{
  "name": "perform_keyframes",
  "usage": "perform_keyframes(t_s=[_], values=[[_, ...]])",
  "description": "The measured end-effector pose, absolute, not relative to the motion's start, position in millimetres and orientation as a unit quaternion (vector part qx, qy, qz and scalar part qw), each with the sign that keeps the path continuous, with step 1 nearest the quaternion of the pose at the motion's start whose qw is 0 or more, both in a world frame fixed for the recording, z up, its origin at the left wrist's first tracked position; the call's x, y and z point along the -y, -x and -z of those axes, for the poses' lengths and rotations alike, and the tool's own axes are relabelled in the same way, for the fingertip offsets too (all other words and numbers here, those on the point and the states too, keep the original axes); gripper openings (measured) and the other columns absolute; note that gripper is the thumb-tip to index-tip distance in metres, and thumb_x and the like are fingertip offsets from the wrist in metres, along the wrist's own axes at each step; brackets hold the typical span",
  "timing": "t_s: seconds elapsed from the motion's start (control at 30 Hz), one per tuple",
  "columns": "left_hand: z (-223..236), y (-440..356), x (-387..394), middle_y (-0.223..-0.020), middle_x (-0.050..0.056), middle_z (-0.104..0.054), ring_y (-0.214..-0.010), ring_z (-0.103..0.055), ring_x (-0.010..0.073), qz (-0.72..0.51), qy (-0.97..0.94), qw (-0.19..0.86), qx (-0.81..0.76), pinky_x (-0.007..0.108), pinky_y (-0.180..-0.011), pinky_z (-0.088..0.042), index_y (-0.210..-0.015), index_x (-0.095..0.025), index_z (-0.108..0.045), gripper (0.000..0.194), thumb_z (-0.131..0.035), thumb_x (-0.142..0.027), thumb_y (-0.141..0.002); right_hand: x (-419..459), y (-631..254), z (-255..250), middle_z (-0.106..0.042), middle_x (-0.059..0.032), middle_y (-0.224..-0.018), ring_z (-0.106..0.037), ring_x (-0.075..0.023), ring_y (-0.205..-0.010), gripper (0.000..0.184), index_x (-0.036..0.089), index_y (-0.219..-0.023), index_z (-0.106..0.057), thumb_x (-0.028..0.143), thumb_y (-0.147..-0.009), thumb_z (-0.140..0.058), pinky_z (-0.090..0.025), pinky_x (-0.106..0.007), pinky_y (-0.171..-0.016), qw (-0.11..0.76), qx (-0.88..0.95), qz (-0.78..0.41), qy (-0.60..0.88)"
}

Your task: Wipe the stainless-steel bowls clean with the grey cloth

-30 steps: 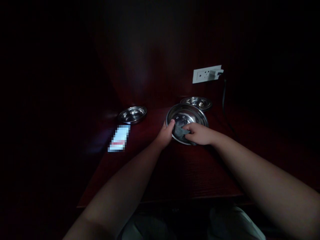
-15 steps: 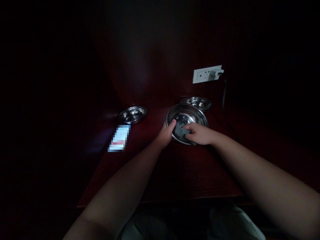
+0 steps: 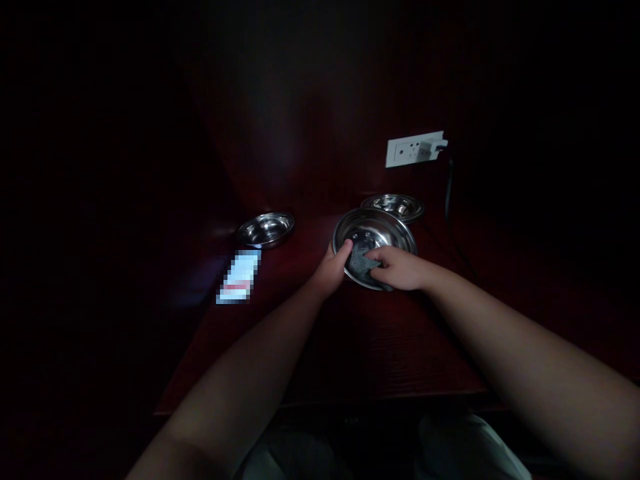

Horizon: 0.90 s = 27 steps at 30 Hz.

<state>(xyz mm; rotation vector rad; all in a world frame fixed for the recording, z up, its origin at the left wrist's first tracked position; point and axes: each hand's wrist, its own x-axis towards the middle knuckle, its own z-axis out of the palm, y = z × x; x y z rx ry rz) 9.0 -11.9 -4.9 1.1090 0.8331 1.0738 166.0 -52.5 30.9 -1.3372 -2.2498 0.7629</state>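
Observation:
A shiny metal bowl [image 3: 393, 235] is tilted toward me over the dark red table. My left hand [image 3: 334, 268] grips its left rim, thumb over the edge and the other fingers hidden behind the wall. Inside the bowl, my right hand [image 3: 397, 267] pinches a grey-green cloth [image 3: 361, 260] with a mesh-like texture, which lies against the bowl's inner surface. Part of the cloth is covered by the fingers.
Behind the held bowl stands a second metal bowl [image 3: 407, 208], partly overlapped. Another metal bowl [image 3: 267, 230] sits to the left, near a lit, blurred phone [image 3: 239, 277]. A white wall socket [image 3: 413, 149] holds a plug with a dark cable [image 3: 448, 190] hanging down. The table [image 3: 360, 353] has its front edge near me.
Almost nothing differs. My left thumb has shifted slightly to the right on the rim since the earliest frame; both hands keep their holds and the bowl stays in place.

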Motion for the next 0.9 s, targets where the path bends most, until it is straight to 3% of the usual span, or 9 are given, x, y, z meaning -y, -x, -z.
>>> perform_keyframes(t_s=[0.9], values=[[4.9, -10.1, 11.9, -0.125, 0.012, -0.061, -0.115, -0.057, 0.0261, -0.472, -0.477, 0.649, -0.358, 0.040, -0.100, -0.043, -0.132, -0.020, -0.048, 0.058, -0.059, -0.047, -0.081, 53.4, -166.2, -31.9, -0.063, -0.0010, -0.066, -0.055, -0.0130, -0.058, 0.017, 0.016, -0.074, -0.061, 0.016, -0.069, -0.044, -0.040, -0.025, -0.059, 0.205, 0.801, -0.288, 0.484]])
